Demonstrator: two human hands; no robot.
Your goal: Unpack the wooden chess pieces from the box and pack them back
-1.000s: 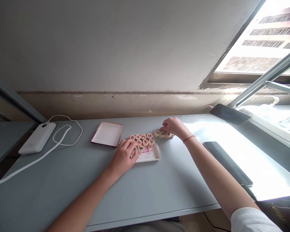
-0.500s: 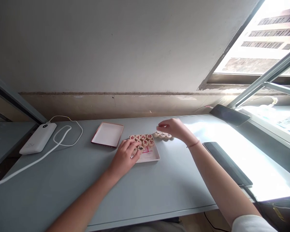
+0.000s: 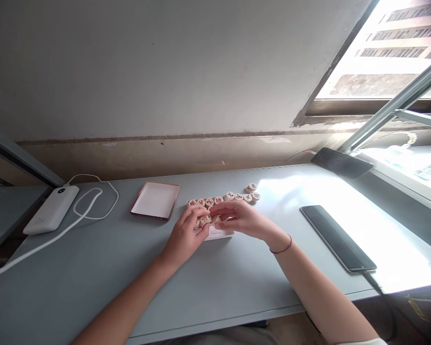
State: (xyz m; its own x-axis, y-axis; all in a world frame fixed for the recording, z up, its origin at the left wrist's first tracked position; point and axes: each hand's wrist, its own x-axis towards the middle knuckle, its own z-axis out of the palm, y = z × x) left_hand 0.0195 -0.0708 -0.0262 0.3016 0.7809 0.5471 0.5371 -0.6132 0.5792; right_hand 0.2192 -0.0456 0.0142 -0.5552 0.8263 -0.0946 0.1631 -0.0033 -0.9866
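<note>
A shallow white box (image 3: pixel 222 235) stands on the grey desk with round wooden Chinese chess pieces in rows, red characters along the back. My left hand (image 3: pixel 182 233) is at the box's left side, its thumb and fingers bent round black-lettered pieces (image 3: pixel 205 219). Over the box's right part, my right hand (image 3: pixel 242 219) pinches a Chinese chess piece (image 3: pixel 215 219) between thumb and fingers, beside those pieces. My fingers hide much of the middle rows. Right of the box lie several loose black-lettered pieces (image 3: pixel 239 197) in a line, with another piece (image 3: pixel 252 187) behind them.
A box lid (image 3: pixel 156 199) lies inside up on the left. Farther left is a white power bank (image 3: pixel 52 209) with a looping white cable. A dark tablet or phone (image 3: pixel 339 238) lies on the right; another phone (image 3: pixel 343 163) leans by the metal frame near the window.
My right hand has moved from the loose pieces left and nearer to me, over the box, with a piece in its fingers. My left hand stays at the box.
</note>
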